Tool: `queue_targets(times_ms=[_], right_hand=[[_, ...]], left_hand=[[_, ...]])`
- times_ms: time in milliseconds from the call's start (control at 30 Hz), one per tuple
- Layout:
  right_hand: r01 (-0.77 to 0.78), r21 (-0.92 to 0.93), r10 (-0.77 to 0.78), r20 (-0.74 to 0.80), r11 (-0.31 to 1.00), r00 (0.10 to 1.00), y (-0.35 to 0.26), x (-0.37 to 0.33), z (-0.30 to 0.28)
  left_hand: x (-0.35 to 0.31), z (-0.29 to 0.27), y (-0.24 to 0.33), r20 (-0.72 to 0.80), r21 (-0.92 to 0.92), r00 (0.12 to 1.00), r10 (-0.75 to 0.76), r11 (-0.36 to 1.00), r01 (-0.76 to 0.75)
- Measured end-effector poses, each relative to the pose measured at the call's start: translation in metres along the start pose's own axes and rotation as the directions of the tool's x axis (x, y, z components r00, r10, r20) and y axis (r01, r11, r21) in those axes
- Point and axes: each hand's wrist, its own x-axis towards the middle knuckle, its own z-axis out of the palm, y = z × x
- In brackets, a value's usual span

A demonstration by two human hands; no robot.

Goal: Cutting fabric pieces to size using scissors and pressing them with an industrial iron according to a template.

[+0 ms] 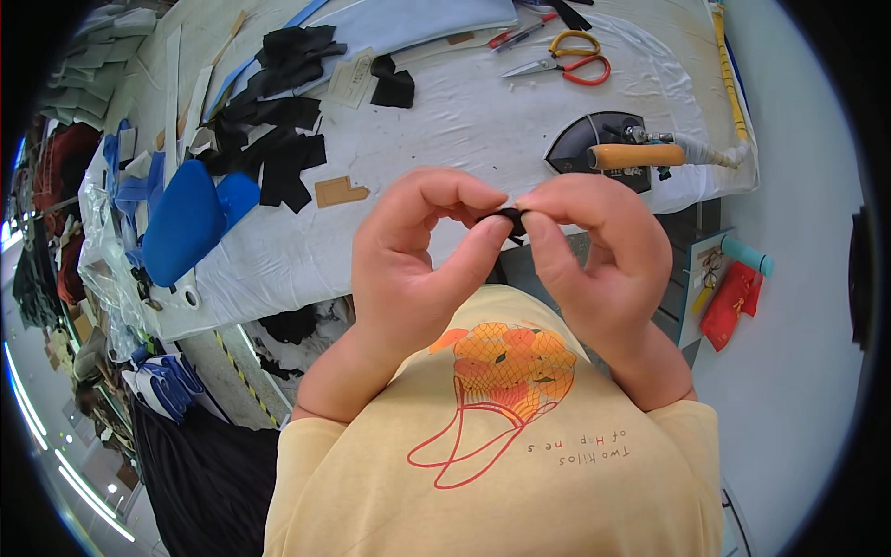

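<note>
A small piece of black fabric [506, 219] is pinched between my two hands, raised in front of my chest near the table's front edge. My left hand [418, 246] grips its left end between thumb and forefinger. At the other end, my right hand [599, 243] holds it the same way. Much of the piece is hidden by my fingertips, so its full shape cannot be made out. Beyond my right hand, an iron [603, 148] with a wooden handle rests on the table. A tan card template [341, 191] lies beyond my left hand.
Black fabric pieces [283, 158] lie scattered across the white-covered table [399, 139]. Scissors [561, 65] with red and yellow handles are at the back, near pens [520, 35]. Blue shaped pieces [186, 223] sit at the left. A red pouch [731, 304] hangs at the right.
</note>
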Motion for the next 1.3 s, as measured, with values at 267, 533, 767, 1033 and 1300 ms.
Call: queue_targets(times_ms=[267, 533, 767, 1033, 1300], right_hand=[[-0.207, 0.235, 0.194, 0.075, 0.95, 0.978, -0.005, -0.005, -0.008], [-0.298, 0.295, 0.285, 0.089, 0.908, 0.954, -0.015, 0.0, -0.002], [-0.244, 0.218, 0.231, 0.083, 0.945, 0.969, -0.017, 0.003, -0.003], [-0.164, 0.2, 0.162, 0.028, 0.966, 0.986, -0.016, 0.001, 0.0], [-0.25, 0.312, 0.242, 0.065, 0.917, 0.968, -0.014, -0.003, -0.004]], left_hand=[[0.003, -0.007, -0.001, 0.138, 0.071, 0.969, 0.205, 0.974, -0.216], [-0.001, -0.006, 0.002, 0.104, 0.061, 0.97, 0.219, 0.972, -0.226], [-0.001, -0.009, 0.004, 0.134, 0.012, 0.969, 0.205, 0.978, -0.209], [-0.002, -0.007, 0.004, 0.18, 0.036, 0.945, 0.273, 0.958, -0.283], [0.003, -0.01, 0.004, 0.249, 0.185, 0.901, 0.355, 0.896, -0.404]])
